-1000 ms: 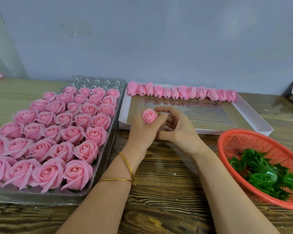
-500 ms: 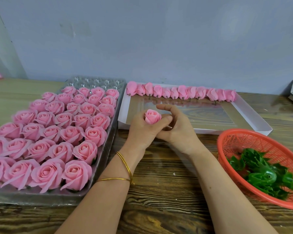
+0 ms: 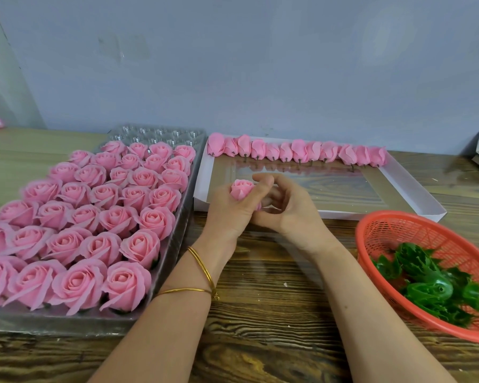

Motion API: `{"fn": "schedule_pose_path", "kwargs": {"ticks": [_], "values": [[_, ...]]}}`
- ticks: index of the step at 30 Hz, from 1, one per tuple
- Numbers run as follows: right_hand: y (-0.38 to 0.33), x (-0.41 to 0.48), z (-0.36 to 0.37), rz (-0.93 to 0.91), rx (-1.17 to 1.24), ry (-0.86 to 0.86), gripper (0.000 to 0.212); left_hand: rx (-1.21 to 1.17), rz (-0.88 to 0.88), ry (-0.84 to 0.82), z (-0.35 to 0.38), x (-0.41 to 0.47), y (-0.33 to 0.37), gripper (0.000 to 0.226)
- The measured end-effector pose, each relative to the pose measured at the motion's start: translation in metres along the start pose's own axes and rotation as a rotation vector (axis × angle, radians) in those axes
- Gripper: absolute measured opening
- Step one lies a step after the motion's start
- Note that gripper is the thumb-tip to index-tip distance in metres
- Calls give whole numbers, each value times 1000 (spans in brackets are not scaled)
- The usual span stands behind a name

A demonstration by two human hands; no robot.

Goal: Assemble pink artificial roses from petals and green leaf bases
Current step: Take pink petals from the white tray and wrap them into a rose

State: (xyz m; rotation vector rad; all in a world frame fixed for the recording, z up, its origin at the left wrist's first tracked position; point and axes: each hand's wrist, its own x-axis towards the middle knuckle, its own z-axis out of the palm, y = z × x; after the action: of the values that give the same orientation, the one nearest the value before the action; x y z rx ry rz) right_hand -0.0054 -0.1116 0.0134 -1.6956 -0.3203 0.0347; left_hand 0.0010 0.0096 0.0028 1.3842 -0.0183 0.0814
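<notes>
My left hand grips a small pink rose bud upright over the table's middle. My right hand curls against it from the right, its forefinger hooked over the bud's top edge and its thumb at the base. The bud's lower part is hidden by my fingers. A row of several pink buds lies along the far side of a white shallow box. Green leaf bases sit in a red plastic basket at the right.
A clear plastic tray at the left holds several finished pink roses in rows, with vacant cells at its far end. The wooden table shows bare between my forearms. A grey wall stands behind.
My hands have stayed in place around the bud. My right forefinger has curled further over the bud's top and the bud has sunk a little deeper into my left hand.
</notes>
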Motion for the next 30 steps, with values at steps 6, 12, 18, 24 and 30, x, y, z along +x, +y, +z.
{"fn": "schedule_pose_path", "kwargs": {"ticks": [6, 12, 18, 24, 30], "values": [[-1, 0, -2, 3, 15, 16, 47, 9, -22, -85, -2, -1, 3, 39], [-2, 0, -3, 25, 27, 22, 50, -66, -80, -161, -7, 1, 3, 23], [-2, 0, -4, 34, 39, 12, 48, -66, -93, -139, -8, 4, 0, 39], [-5, -1, -5, 51, 87, 9, 43, -102, -121, -64, -4, 4, -3, 32], [-4, 0, -4, 56, 101, 2, 41, -55, -105, -39, -3, 1, -1, 25]]}}
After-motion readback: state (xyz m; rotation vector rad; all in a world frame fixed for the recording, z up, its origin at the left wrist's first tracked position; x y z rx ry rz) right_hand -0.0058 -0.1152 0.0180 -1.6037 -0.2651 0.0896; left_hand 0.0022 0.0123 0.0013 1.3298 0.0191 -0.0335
